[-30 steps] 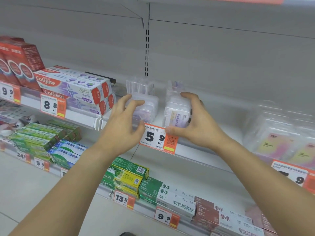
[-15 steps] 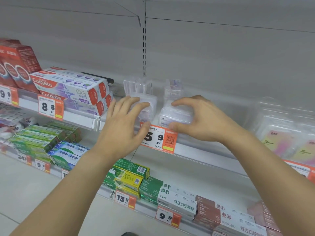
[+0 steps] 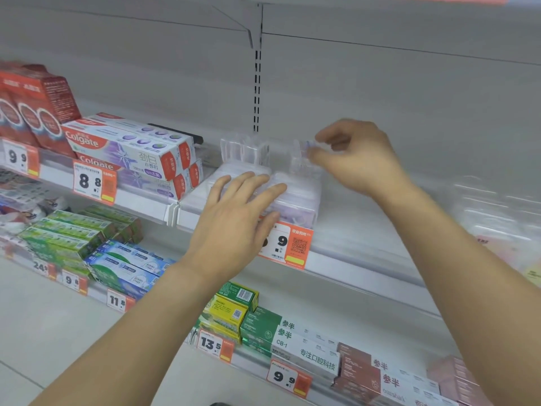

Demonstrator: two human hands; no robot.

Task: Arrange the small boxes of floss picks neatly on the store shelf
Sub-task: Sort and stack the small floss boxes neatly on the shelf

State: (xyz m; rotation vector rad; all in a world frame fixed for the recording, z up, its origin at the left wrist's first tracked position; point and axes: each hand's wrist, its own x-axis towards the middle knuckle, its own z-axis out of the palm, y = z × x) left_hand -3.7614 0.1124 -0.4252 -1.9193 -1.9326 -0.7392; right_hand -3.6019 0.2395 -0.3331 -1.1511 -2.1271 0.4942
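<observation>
Pinching the top of a clear upright floss box [image 3: 301,159] at the back, my right hand [image 3: 357,159] has thumb and forefinger curled round its upper edge. My left hand [image 3: 234,218] lies flat, fingers straight and spread, resting on the two front floss boxes [image 3: 295,200], which lie side by side at the shelf's lip, touching each other. Behind them a second upright box [image 3: 243,149] stands beside the one I hold.

All of this sits on the grey middle shelf [image 3: 366,250], whose stretch to the right of the boxes runs towards some blurred clear packets [image 3: 497,212] at the far right. To the left, stacked toothpaste cartons [image 3: 128,148] lie lengthwise, with taller red cartons [image 3: 32,106] beyond them. Below, a lower shelf carries green cartons [image 3: 67,230], blue and white ones [image 3: 128,265], a yellow and green pair [image 3: 231,309], and white and brown boxes [image 3: 360,367].

Smallest, an orange and white price tag [image 3: 289,244] hangs on the shelf edge just under the front boxes; my left thumb covers its left part.
</observation>
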